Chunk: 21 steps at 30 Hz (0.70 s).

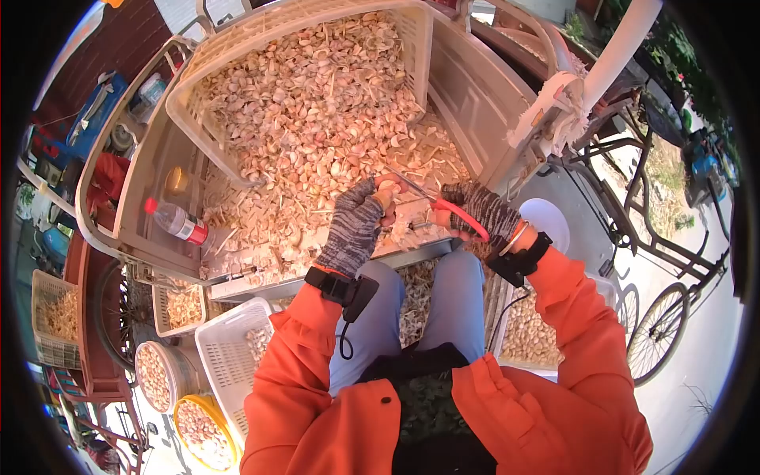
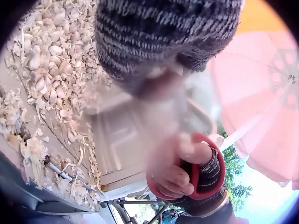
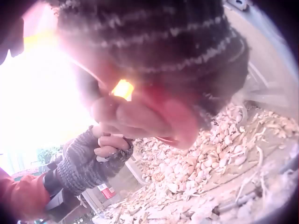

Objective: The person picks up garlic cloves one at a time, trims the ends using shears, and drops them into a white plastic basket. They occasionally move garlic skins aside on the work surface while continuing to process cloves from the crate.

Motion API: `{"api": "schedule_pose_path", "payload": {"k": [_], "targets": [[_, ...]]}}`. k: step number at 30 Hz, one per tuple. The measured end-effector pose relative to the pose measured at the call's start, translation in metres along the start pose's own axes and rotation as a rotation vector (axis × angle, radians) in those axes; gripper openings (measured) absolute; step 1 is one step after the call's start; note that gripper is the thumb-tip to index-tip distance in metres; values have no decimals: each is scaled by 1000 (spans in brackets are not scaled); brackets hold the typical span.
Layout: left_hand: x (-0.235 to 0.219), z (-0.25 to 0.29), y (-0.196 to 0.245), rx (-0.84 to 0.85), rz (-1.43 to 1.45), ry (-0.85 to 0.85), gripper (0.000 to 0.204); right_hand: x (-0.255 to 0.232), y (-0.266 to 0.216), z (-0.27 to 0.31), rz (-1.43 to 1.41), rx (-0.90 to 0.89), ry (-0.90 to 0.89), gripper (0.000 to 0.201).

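Note:
My left hand (image 1: 352,226), in a grey-black striped fingerless glove, pinches a piece of garlic (image 1: 388,188) at its fingertips. In a matching glove, my right hand (image 1: 489,212) grips red-handled scissors (image 1: 465,215), with the blades pointing towards the left hand. The left wrist view shows fingers through the red handle loops (image 2: 219,186); the garlic there is blurred. In the right wrist view the left hand (image 3: 96,161) has its fingers curled in. Both hands are above the near edge of a cart bed, just in front of a heap of garlic cloves (image 1: 317,119).
A tipped plastic crate (image 1: 418,59) surrounds the heap. A red-capped bottle (image 1: 182,222) lies at left. Below stand a white crate (image 1: 218,340), a bucket of cloves (image 1: 156,372) and a yellow bucket (image 1: 229,443). A white basin (image 1: 546,226) and garlic crate (image 1: 526,336) are at right.

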State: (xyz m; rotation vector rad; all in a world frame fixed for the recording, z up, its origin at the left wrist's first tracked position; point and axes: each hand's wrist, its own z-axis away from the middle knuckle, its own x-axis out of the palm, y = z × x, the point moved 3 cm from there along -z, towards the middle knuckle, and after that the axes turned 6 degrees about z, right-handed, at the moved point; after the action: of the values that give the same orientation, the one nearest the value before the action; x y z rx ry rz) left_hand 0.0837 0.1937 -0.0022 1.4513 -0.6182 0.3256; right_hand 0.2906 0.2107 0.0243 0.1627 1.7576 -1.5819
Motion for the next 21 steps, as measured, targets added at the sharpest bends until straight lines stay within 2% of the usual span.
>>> {"api": "schedule_pose_path", "payload": {"k": [1, 3, 5, 6, 7, 9, 10, 11, 13, 14, 15, 17, 19, 21], "targets": [[6, 4, 1, 17, 36, -58, 29, 4, -5, 13, -274, 315, -195, 33], [12, 6, -1, 31, 74, -115, 31, 8, -2, 16, -341, 361, -171, 34], [15, 9, -11, -123, 374, -165, 36, 6, 16, 7, -604, 144, 180, 35], [20, 10, -23, -175, 427, -119, 40, 1, -4, 14, -397, -132, 336, 38], [22, 8, -33, -196, 426, -125, 40, 4, -5, 14, -252, -173, 335, 34], [33, 10, -54, -195, 451, -149, 35, 15, -1, 17, -23, -257, 481, 30], [40, 14, -57, -203, 369, -95, 29, 16, -5, 27, -86, -299, 501, 27], [44, 15, -64, -218, 375, -102, 29, 16, -1, 35, -79, -284, 508, 27], [45, 21, -73, -219, 126, 18, 25, 21, 8, 45, -107, -290, 509, 28], [49, 24, -78, -273, 253, -1, 26, 25, 19, 49, -158, -185, 484, 30], [47, 27, -84, -282, 242, 1, 26, 24, 22, 57, -169, -181, 489, 30], [49, 37, -99, -404, 659, -115, 29, 17, 23, 79, -378, -196, 446, 34], [54, 46, -97, -452, 718, -67, 28, 5, 11, 103, -408, -134, 398, 37], [57, 50, -93, -406, 923, -289, 29, -2, 12, 127, -385, -30, 457, 43]]}}
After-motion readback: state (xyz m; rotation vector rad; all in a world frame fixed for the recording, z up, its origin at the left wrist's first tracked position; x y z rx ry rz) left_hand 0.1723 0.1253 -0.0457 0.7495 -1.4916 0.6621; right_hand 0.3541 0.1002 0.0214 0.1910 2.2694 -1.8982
